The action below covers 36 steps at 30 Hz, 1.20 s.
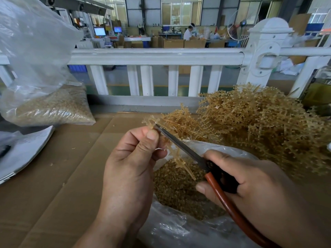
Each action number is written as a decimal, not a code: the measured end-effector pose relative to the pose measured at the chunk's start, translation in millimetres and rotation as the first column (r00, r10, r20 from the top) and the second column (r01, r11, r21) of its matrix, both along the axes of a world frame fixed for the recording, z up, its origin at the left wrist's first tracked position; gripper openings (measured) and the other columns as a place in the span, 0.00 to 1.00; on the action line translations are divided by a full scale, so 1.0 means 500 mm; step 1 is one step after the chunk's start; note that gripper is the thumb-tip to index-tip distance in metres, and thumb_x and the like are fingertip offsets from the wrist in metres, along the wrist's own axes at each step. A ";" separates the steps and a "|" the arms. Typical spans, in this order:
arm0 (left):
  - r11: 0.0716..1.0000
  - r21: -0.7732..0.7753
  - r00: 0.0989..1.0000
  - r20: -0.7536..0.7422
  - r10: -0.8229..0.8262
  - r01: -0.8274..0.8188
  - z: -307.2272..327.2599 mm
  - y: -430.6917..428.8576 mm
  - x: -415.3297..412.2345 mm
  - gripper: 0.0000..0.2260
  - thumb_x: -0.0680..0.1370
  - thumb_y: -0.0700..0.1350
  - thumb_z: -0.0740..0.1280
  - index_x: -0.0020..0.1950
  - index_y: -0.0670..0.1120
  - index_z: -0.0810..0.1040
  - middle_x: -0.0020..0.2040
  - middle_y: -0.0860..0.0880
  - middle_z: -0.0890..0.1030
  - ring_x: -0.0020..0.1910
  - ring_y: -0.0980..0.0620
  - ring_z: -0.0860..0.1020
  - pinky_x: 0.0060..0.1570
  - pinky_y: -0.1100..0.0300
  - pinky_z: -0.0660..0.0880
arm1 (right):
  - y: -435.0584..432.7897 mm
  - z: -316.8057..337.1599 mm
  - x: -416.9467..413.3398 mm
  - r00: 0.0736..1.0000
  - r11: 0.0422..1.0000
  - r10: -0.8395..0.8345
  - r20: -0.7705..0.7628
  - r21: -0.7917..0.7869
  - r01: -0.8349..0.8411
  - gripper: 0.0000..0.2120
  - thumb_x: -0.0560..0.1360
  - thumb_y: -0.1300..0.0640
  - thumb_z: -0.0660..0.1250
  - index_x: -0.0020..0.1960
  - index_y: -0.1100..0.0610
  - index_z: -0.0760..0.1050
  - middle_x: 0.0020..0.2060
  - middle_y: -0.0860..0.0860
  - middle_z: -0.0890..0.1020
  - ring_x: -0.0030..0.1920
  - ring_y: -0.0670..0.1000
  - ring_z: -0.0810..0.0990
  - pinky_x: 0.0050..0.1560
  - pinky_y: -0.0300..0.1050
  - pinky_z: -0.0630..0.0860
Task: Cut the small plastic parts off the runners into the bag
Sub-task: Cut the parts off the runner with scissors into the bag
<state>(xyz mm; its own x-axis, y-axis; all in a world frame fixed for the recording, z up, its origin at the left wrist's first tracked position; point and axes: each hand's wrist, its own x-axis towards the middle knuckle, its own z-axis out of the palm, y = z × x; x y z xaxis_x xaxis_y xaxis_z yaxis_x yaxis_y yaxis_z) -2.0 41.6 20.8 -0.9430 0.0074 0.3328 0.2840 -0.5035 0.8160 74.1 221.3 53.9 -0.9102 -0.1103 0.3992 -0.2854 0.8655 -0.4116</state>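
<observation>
Landmark: open clear plastic bag (179,230), lying on the brown cardboard surface (62,167) nearest the person.
Bag contents: small tan plastic parts (175,192), heaped inside the bag.
Left hand (132,158): thumb and curled fingers pinch the tan branched plastic runner (180,162) near its top, over the bag's far-left rim.
Runner: held tilted, with its lower end hanging above the bag's mouth.
Right hand (250,185): fingers wrapped round the handles of the dark-bladed scissors with red-brown handles (189,153), over the bag's right side.
Scissors: blades almost together, tip touching the runner just beside the left thumb.
Behind the bag, to the right: large tangled pile of tan runners (259,122), touching the bag's far edge.
Far left of the bag: second clear bag of tan parts (44,108), well apart.
Beyond both: white railing (155,56).
</observation>
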 end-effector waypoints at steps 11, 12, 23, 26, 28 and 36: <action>1.000 -0.020 1.000 0.000 0.020 -0.020 -0.007 0.000 -0.005 0.05 0.75 0.49 0.71 0.41 0.49 0.82 0.40 0.46 0.80 0.42 0.51 0.77 0.45 0.61 0.77 | 0.000 -0.002 0.000 1.000 1.000 0.000 -0.020 0.012 0.000 0.20 0.70 0.31 0.62 0.57 0.39 0.75 0.29 0.34 0.74 0.34 0.36 0.75 0.34 0.20 0.64; 1.000 -0.021 1.000 0.003 0.021 -0.020 -0.007 0.000 -0.006 0.05 0.74 0.49 0.71 0.41 0.49 0.82 0.40 0.46 0.80 0.42 0.50 0.77 0.45 0.61 0.77 | 0.000 -0.003 0.000 1.000 1.000 0.004 -0.025 0.014 -0.003 0.20 0.70 0.31 0.62 0.56 0.39 0.75 0.29 0.34 0.74 0.33 0.36 0.75 0.34 0.21 0.65; 0.999 -0.025 1.000 0.012 0.022 -0.022 -0.008 0.002 -0.003 0.05 0.75 0.48 0.70 0.42 0.48 0.82 0.41 0.45 0.80 0.43 0.50 0.77 0.47 0.59 0.77 | 0.000 -0.001 -0.001 0.999 0.999 -0.022 -0.041 0.022 0.023 0.22 0.69 0.31 0.62 0.56 0.40 0.78 0.29 0.35 0.76 0.32 0.38 0.76 0.33 0.24 0.68; 0.999 -0.033 1.000 0.013 0.028 -0.028 -0.009 0.002 -0.003 0.05 0.76 0.48 0.70 0.42 0.48 0.82 0.41 0.45 0.80 0.43 0.50 0.77 0.47 0.59 0.77 | 0.000 -0.002 0.000 0.999 0.999 -0.024 -0.024 0.032 0.025 0.21 0.69 0.30 0.61 0.55 0.39 0.77 0.29 0.36 0.76 0.32 0.38 0.75 0.34 0.27 0.70; 0.999 -0.032 0.999 0.013 0.029 -0.029 -0.011 0.001 -0.004 0.05 0.76 0.48 0.70 0.42 0.48 0.81 0.40 0.45 0.80 0.43 0.49 0.76 0.47 0.59 0.77 | 0.000 -0.003 0.000 0.999 0.999 -0.034 -0.023 0.038 0.035 0.22 0.68 0.30 0.61 0.56 0.39 0.77 0.28 0.36 0.75 0.32 0.38 0.75 0.33 0.28 0.70; 0.999 -0.031 1.000 0.003 0.023 -0.023 -0.012 -0.001 -0.006 0.06 0.76 0.48 0.70 0.41 0.49 0.82 0.40 0.46 0.79 0.41 0.51 0.76 0.44 0.61 0.78 | -0.002 0.013 0.004 0.996 0.995 -0.070 0.063 0.075 0.066 0.26 0.70 0.25 0.57 0.60 0.38 0.75 0.29 0.37 0.77 0.31 0.39 0.77 0.30 0.35 0.74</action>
<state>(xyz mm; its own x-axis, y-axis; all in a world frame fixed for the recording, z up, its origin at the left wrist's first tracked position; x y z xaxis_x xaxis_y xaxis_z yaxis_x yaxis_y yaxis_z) -5.0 41.3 14.7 -0.9441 -0.0044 0.3295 0.2925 -0.4716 0.8319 76.1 220.2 60.6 -0.9407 -0.0737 0.3312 -0.1992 0.9102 -0.3631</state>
